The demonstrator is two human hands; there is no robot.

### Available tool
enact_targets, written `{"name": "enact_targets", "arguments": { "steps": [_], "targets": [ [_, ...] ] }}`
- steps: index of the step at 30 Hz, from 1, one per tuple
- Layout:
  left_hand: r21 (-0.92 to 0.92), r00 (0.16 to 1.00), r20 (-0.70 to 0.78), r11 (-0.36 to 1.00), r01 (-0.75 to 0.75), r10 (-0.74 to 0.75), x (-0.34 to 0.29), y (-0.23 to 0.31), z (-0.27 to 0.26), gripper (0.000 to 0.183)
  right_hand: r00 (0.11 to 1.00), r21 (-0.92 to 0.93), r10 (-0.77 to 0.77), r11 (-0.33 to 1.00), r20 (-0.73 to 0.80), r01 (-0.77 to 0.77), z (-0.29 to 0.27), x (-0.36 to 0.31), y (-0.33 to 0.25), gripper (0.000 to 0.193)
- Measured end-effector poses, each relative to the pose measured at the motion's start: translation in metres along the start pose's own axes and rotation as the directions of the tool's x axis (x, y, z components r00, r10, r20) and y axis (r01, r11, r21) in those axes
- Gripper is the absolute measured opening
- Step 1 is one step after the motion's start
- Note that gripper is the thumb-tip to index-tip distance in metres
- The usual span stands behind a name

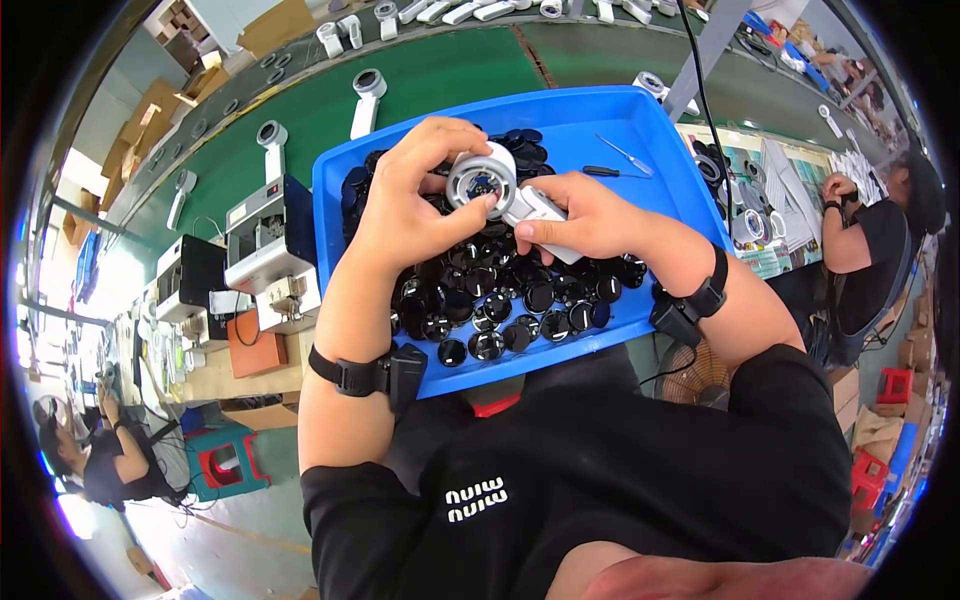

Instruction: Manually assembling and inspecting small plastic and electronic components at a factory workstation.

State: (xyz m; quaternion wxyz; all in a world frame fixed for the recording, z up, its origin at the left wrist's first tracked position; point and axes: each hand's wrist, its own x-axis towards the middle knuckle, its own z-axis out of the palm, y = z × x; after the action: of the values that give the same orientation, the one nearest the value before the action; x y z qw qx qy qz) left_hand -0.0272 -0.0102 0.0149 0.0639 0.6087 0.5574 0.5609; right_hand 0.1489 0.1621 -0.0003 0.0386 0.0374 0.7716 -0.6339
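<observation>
Over a blue tray (590,110), both hands hold a white handheld device with a round, ring-shaped head (482,183) and a flat handle. My left hand (425,195) is closed around the head, its thumb at the ring's lower edge. Inside the ring some small bluish and dark parts show. My right hand (595,215) grips the handle, which slants down to the right. Many glossy black round discs (486,345) lie in the tray beneath the hands. A small dark screwdriver (601,172) and a thin clear-handled screwdriver (628,156) lie at the tray's far right.
Beyond the tray runs a green conveyor belt (450,80) carrying several similar white devices (368,100). Boxy machines (268,235) stand on the left bench beside an orange block (257,345). Co-workers sit at far left and right. A grey post (705,55) rises behind the tray.
</observation>
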Motion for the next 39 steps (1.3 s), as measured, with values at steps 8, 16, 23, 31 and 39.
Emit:
{"name": "enact_targets", "arguments": {
  "steps": [8,16,23,31,39],
  "targets": [
    [0.238,0.995,0.087,0.969,-0.070,0.051,-0.001,0.000,0.009,0.041,0.998,-0.072,0.034,0.997,0.044,-0.031,-0.006,0.007,0.014,0.034],
    [0.040,0.997,0.067,0.998,0.042,-0.044,-0.003,0.005,0.009,0.043,0.989,0.081,-0.030,0.997,0.142,0.018,-0.013,0.004,0.009,0.042],
    [-0.670,0.905,-0.280,0.741,0.054,-0.320,-0.004,-0.009,0.019,0.052,0.940,-0.152,-0.302,0.948,-0.160,0.279,-0.064,0.009,0.015,0.054],
    [-0.893,0.772,-0.198,0.435,0.111,-0.604,0.000,-0.002,0.024,0.046,0.920,-0.889,0.208,0.255,-0.333,-0.380,-0.086,-0.013,0.024,0.038],
    [-0.882,0.960,-0.084,0.468,0.054,-0.267,-0.007,0.006,0.037,0.066,0.904,-0.919,0.308,0.168,-0.296,-0.358,-0.078,-0.004,0.039,0.032]
  ]
}}
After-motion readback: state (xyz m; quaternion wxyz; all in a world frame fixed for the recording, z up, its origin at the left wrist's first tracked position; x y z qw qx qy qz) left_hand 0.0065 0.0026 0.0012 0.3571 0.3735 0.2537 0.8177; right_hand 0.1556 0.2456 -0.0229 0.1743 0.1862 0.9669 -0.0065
